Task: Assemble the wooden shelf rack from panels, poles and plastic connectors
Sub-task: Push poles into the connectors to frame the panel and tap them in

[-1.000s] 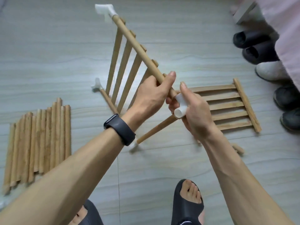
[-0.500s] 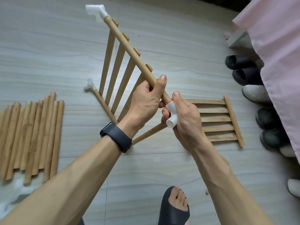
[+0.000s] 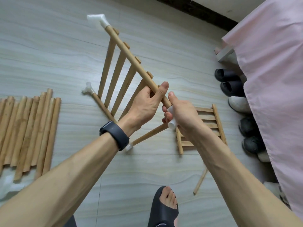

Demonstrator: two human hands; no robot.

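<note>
Connector [image 3: 171, 124] is on the near end of the panel's top pole [image 3: 131, 58], held in mid-air over the floor [image 3: 49, 46], with the panel [image 3: 114, 74] tilted. Right hand [image 3: 182, 113] is wrapped round the connector, thumb up at the joint. Left hand [image 3: 144, 104] is curled round the top pole just beside it. Looks like joint seating: push along the pole axis, twist slightly, brace with the left. Lower pole [image 3: 150, 133] meets the same connector; fingers hide whether it's seated. Spare poles [image 3: 27, 128] lie toward the floor's left edge and the second panel [image 3: 208, 125] lies under the right forearm. Shoes [image 3: 229, 77] line the bed side. Nothing blocks the hands.
</note>
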